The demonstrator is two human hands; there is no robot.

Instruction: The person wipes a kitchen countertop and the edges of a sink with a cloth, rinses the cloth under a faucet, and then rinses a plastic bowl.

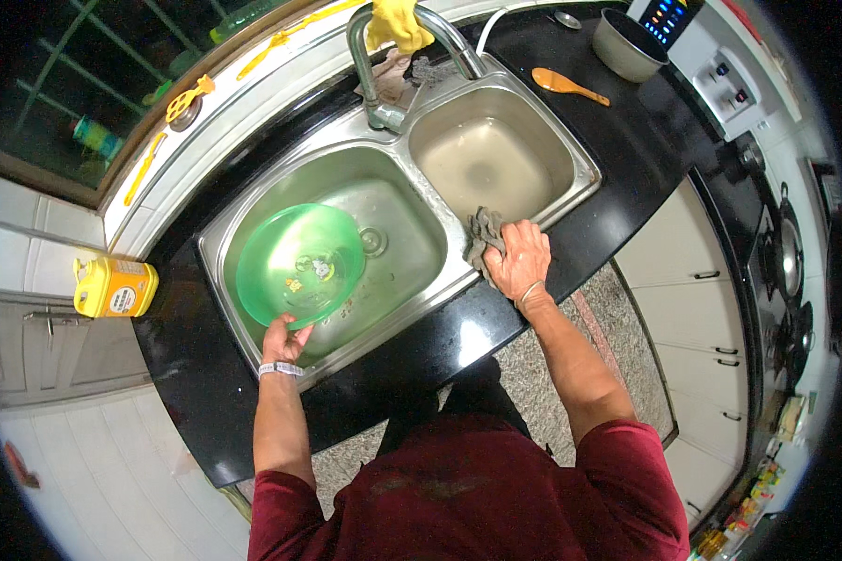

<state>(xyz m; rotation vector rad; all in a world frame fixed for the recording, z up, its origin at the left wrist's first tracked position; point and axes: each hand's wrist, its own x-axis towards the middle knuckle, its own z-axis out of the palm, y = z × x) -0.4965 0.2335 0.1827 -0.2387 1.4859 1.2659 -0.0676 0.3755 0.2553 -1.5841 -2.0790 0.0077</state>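
Observation:
In the left basin of the steel double sink (419, 295) sits a green plastic bowl (269, 251), tilted, with small bits at its bottom. My left hand (285, 342) grips the bowl's near rim, thumb and fingers closed on it. At the near edge of the right basin, my right hand (518, 262) is closed on a crumpled grey cloth (483, 237), pressed on the sink's divider corner. Cloudy water (491, 154) fills part of the right basin. The chrome faucet (364, 70) arches over the back, with a yellow cloth (398, 26) hung on it.
A wooden spoon (569, 86) and a grey pot (630, 47) stand on the black counter (617, 192) at the back right. On the left end is a yellow jug (115, 287). Yellow utensils (190, 98) lie along the window ledge. A stove pan (790, 257) is at far right.

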